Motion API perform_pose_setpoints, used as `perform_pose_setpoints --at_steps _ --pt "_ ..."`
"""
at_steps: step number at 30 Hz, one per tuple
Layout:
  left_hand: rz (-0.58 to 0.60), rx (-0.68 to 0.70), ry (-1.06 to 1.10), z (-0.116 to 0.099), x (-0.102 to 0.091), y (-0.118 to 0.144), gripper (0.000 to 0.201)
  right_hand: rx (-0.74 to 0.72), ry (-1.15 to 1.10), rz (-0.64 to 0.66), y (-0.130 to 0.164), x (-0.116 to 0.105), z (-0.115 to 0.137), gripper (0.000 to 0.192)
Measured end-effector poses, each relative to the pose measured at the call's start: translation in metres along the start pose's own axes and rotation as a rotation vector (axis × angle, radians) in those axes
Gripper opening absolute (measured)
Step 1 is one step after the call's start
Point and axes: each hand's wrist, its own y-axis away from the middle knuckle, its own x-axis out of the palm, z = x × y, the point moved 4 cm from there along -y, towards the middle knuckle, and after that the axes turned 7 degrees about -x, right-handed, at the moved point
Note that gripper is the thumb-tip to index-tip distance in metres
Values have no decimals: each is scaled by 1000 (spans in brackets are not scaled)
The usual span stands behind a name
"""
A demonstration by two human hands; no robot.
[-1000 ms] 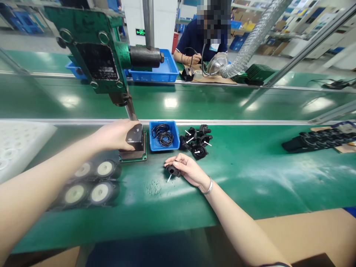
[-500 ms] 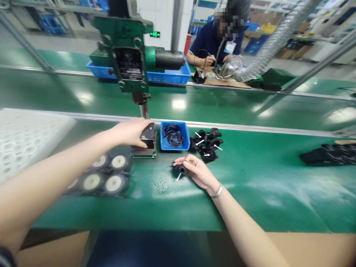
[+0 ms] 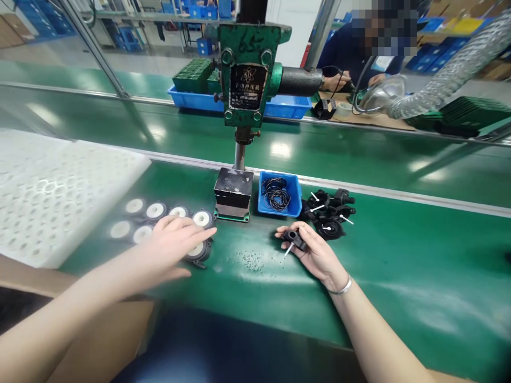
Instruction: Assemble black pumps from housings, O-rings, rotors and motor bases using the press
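Hands low on the green bench (image 3: 399,250), both busy. Left hand (image 3: 175,244) lies flat and spread, fingers open, resting over a round black disc part with a pale centre (image 3: 198,250), covering it rather than gripping it. More of those discs (image 3: 151,213) sit in a cluster at ten o'clock from that hand, just beside a white foam tray (image 3: 51,197) further out at nine o'clock. Right hand (image 3: 315,252) is curled, thumb and fingers closed on a small black plastic fitting (image 3: 294,240) with a white pin jutting from it. That fitting looks light and rigid; my read is the thin pin is the weak spot, so the black body is the place to hold it. At one o'clock from the right hand lies a pile of like black fittings (image 3: 329,213), and at eleven o'clock a small blue bin of black rings (image 3: 279,194). Beside the bin stands the green hand press (image 3: 245,80), its block (image 3: 233,191) on the bench. A person works across the belt.
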Motion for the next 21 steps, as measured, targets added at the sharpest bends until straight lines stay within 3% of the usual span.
perform_pose_setpoints --at_steps 5,12,16,21 --pt "-116 -41 -9 3 21 2 60 42 -65 62 7 7 8 23" --pt "-301 79 114 2 46 11 62 -12 -139 -53 18 4 20 27" --pt "-312 148 190 -17 61 14 65 8 -292 -118 20 11 17 35" --pt "-311 174 321 -51 69 -10 61 37 -408 -51 21 38 15 42"
